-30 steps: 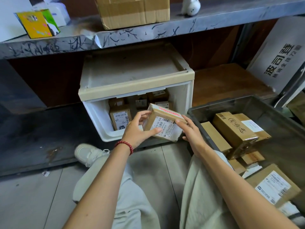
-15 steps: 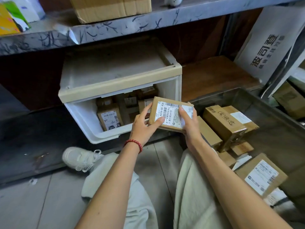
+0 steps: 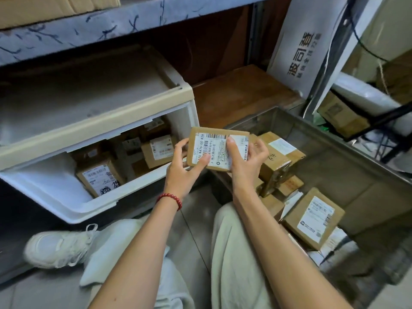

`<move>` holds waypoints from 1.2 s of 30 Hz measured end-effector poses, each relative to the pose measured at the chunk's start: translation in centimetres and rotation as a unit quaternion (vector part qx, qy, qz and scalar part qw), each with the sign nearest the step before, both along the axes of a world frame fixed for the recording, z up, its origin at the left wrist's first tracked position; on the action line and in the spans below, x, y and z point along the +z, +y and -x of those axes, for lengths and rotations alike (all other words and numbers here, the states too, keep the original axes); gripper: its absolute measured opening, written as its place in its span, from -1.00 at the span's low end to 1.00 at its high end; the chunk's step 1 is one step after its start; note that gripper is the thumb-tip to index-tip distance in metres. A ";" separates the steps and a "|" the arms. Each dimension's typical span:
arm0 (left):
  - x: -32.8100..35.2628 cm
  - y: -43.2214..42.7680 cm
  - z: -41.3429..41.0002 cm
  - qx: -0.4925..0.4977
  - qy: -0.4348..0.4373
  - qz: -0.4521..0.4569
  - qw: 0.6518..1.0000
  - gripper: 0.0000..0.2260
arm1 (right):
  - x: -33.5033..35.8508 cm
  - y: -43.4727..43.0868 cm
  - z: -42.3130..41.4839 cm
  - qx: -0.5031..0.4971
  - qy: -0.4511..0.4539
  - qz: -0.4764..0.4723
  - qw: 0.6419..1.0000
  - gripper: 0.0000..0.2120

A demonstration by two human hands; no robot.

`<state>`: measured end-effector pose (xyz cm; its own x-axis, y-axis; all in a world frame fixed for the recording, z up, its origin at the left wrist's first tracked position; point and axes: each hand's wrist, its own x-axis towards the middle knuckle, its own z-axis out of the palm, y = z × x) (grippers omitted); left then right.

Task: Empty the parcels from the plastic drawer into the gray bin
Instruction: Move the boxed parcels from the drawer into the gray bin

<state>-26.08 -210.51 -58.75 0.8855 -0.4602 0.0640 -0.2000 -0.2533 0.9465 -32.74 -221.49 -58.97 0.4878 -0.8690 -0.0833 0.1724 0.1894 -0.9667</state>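
A flat cardboard parcel (image 3: 215, 145) with a white barcode label is held label-up between both hands, just left of the gray bin's near-left corner. My left hand (image 3: 181, 169) grips its left edge, thumb on the label. My right hand (image 3: 244, 162) grips its right side, thumb across the label. The white plastic drawer (image 3: 55, 195) stands pulled open at the left with several labelled parcels (image 3: 99, 178) inside. The gray bin (image 3: 347, 166) at the right holds several brown parcels (image 3: 312, 217).
A marked gray shelf board (image 3: 111, 21) runs above the drawer unit. A wooden board (image 3: 240, 92) lies behind the bin, with a white printed box (image 3: 305, 47) leaning at the back right. My knees and white shoe (image 3: 58, 248) fill the floor in front.
The parcel has been lifted out of the drawer, turned label-up and carried right toward the bin. The view has shifted right.
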 end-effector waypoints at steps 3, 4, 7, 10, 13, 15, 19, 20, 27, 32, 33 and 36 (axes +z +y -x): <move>0.0 -1.0 -0.6 -0.036 -0.023 -0.028 0.999 -0.36 | -0.1 -2.1 0.5 0.018 0.039 0.029 0.999 -0.53; 0.0 -1.4 -0.8 -0.050 -0.032 -0.036 0.998 -0.32 | -0.2 -3.0 0.6 0.029 0.057 0.042 0.997 -0.56; -0.1 -2.7 -1.2 -0.093 -0.044 -0.063 0.993 -0.23 | -0.6 -6.0 1.0 0.065 0.110 0.066 0.990 -0.62; -0.3 -3.8 -1.5 -0.112 -0.048 -0.099 0.988 -0.16 | -1.0 -8.6 0.8 0.102 0.163 0.077 0.978 -0.66; -0.2 -4.6 -2.5 -0.091 -0.064 -0.128 0.986 -0.09 | -1.2 -10.0 0.0 0.133 0.215 0.103 0.962 -0.67; -0.3 -4.9 -3.2 -0.082 -0.083 -0.149 0.982 -0.09 | -1.7 -10.4 -0.7 0.136 0.246 0.136 0.950 -0.71; -0.8 -5.5 -4.3 -0.091 -0.110 -0.202 0.969 -0.11 | -2.5 -11.3 -1.8 0.142 0.263 0.157 0.941 -0.69; -1.0 -5.8 -4.6 -0.090 -0.112 -0.204 0.968 -0.12 | -2.6 -11.6 -1.9 0.148 0.270 0.159 0.938 -0.69; -1.5 -7.5 -5.6 -0.089 -0.129 -0.182 0.971 -0.20 | -3.8 -14.0 -2.9 0.131 0.286 0.195 0.929 -0.71; -1.5 -7.9 -5.8 -0.065 -0.177 -0.214 0.958 -0.19 | -4.5 -14.7 -3.6 0.116 0.267 0.201 0.935 -0.71; -1.5 -8.0 -5.7 -0.062 -0.193 -0.221 0.954 -0.20 | -4.6 -14.8 -3.8 0.102 0.253 0.196 0.942 -0.72; -1.6 -8.2 -5.7 -0.056 -0.202 -0.240 0.948 -0.21 | -4.6 -15.1 -4.0 0.091 0.225 0.190 0.951 -0.76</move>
<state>-20.34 -218.72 -60.30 0.7774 -0.6113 0.1480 -0.5728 -0.5909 0.5680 -28.77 -236.60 -63.60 0.6228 -0.7822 -0.0162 -0.2772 -0.2012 -0.9395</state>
